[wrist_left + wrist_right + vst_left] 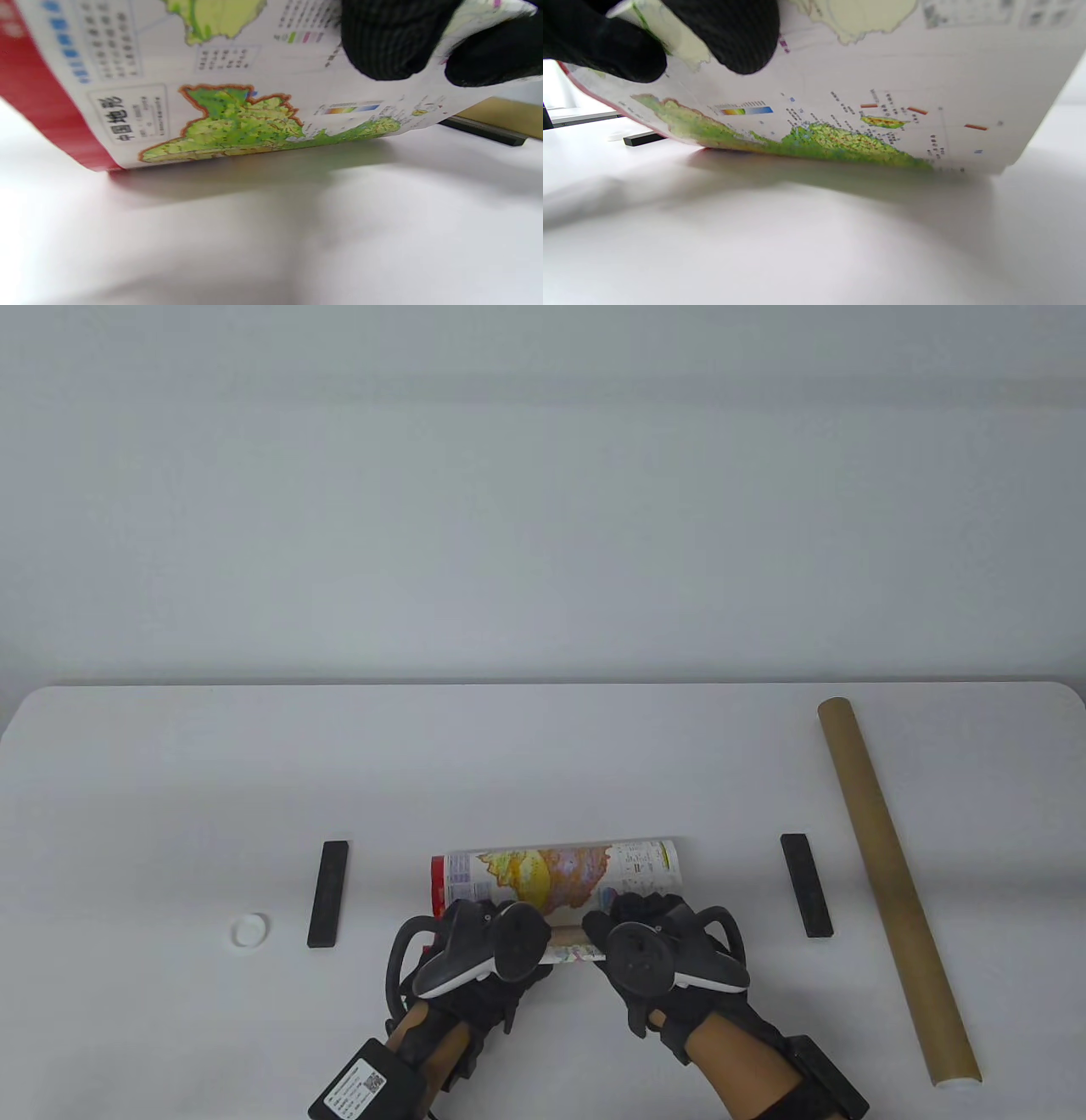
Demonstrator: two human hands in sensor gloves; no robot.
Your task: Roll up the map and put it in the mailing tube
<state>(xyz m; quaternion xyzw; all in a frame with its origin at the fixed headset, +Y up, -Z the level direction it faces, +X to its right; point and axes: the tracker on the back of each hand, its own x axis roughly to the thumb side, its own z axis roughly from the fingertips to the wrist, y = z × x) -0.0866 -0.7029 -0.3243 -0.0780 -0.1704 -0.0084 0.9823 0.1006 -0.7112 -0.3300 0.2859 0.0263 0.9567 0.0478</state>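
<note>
While both hands pinch rolled map, L hand, R hand, fingers curled on paper

A white worktop with rounded corners fills the lower half of the frame, a plain pale wall above, evenly lit.

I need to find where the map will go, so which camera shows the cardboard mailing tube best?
The table view: the mailing tube lies whole along the table's right side. The left wrist view catches only a tan sliver behind a black bar. The right wrist view does not show it.
</note>
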